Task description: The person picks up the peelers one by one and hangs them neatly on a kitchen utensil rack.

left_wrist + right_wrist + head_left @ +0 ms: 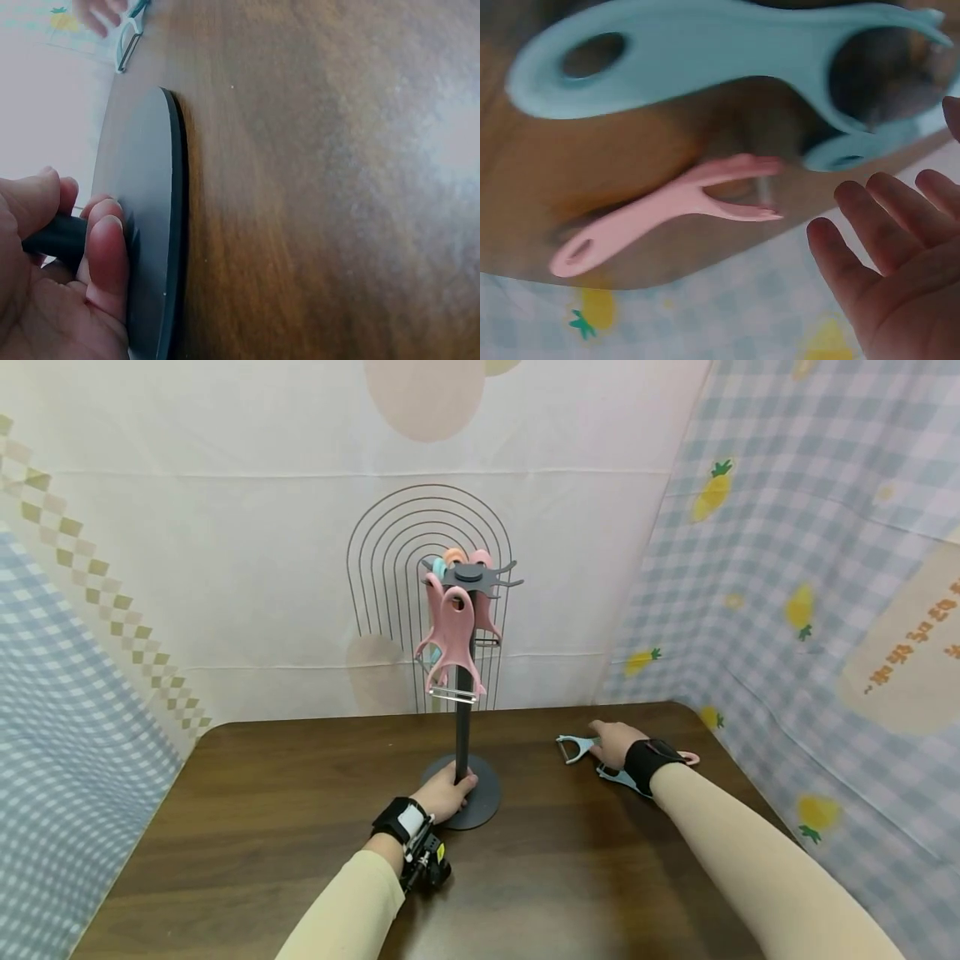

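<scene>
My left hand (441, 795) grips the dark pole (462, 727) of a hanging rack just above its round base (487, 785); the left wrist view shows the fingers (107, 259) curled round it. Pink Y-shaped peelers (454, 635) hang from the rack's hooks, with orange and light blue handle tops behind. On the right, my right hand (617, 743) is over loose peelers, its fingers (881, 225) extended and apart in the right wrist view. Near it lie a light blue peeler (576, 747), another blue one (705, 49) and a pink peeler (660, 214).
The brown wooden table (285, 827) ends at a white cloth backdrop (225, 568) printed with arches. Blue checked cloth (787, 693) with pineapples hangs along the right edge, and more checked cloth (67, 735) hangs at the left.
</scene>
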A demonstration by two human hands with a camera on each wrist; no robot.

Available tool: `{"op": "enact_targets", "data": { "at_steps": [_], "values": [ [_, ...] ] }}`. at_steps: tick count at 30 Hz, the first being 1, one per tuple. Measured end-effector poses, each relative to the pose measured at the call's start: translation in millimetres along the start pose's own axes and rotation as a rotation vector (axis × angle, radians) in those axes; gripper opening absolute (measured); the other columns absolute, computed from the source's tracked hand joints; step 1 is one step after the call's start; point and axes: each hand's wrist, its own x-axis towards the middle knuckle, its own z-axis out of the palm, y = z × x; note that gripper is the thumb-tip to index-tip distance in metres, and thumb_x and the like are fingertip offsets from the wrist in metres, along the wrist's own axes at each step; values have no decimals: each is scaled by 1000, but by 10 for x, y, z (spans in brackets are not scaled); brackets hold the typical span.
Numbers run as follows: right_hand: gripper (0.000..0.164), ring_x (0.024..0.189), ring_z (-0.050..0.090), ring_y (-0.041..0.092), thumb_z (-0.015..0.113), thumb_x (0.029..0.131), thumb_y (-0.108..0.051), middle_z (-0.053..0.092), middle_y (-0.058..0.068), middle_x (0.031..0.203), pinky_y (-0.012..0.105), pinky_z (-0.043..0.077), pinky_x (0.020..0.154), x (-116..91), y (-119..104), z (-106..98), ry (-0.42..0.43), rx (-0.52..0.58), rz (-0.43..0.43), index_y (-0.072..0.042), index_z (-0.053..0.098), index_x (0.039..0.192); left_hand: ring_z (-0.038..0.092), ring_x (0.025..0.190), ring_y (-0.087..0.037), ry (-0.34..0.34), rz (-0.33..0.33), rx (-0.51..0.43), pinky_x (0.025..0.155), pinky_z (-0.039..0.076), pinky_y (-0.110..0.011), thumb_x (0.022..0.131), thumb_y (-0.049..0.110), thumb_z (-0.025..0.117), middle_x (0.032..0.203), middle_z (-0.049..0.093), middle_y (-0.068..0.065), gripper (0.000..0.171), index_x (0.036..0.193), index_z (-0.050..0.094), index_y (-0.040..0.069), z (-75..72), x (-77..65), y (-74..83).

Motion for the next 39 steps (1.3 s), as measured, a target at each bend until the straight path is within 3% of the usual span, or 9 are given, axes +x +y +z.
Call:
{"op": "enact_targets", "data": {
  "at_steps": [3, 10, 19, 30, 34, 39],
  "values": [
    [51, 109, 57, 41, 60, 97, -19, 55, 28, 127, 50, 46, 85, -32, 76, 74, 13, -33, -9, 3, 43, 140, 55, 72, -18, -5, 1, -3, 67, 44, -33, 104, 20, 46, 81, 56, -9, 18, 107, 52, 3, 2, -4, 13],
    [44, 111, 56, 41, 65, 92, -14, 59, 26, 122, 52, 45, 90, -59, 110, 132, 75, -76, -58, 4, 52, 130, 54, 71, -18, -16, -4, 5, 66, 42, -33, 104, 21, 45, 77, 56, -6, 20, 110, 54, 4, -6, -27, 26],
    [22, 88, 64, 29, 75, 83, -8, 69, 11, 98, 44, 51, 74, -78, 51, 46, 120, -107, -89, -4, 72, 104, 55, 73, -18, -9, 0, -5, 67, 44, -33, 104, 21, 45, 81, 57, -8, 20, 110, 54, 4, -24, -68, 51],
    [10, 68, 55, 17, 79, 80, -14, 63, -1, 76, 39, 46, 61, -132, 36, 52, 155, -109, -98, -10, 72, 86, 56, 75, -19, -12, -1, -2, 69, 45, -34, 104, 20, 46, 84, 58, -10, 19, 110, 54, 4, -42, -69, 102],
    [8, 69, 57, 19, 75, 84, -13, 62, 0, 76, 40, 47, 61, -124, 37, 115, 185, -127, -101, -9, 70, 89, 57, 77, -20, -8, -9, -5, 70, 45, -35, 104, 20, 46, 87, 58, -11, 19, 110, 53, 4, -47, -61, 80],
    [21, 75, 60, 23, 72, 87, -15, 66, 6, 87, 43, 48, 63, -141, 95, 195, 207, -116, -95, -5, 68, 104, 55, 75, -19, -11, -11, -19, 68, 44, -34, 104, 21, 45, 83, 57, -10, 19, 109, 53, 4, -27, -56, 44]
  ]
}}
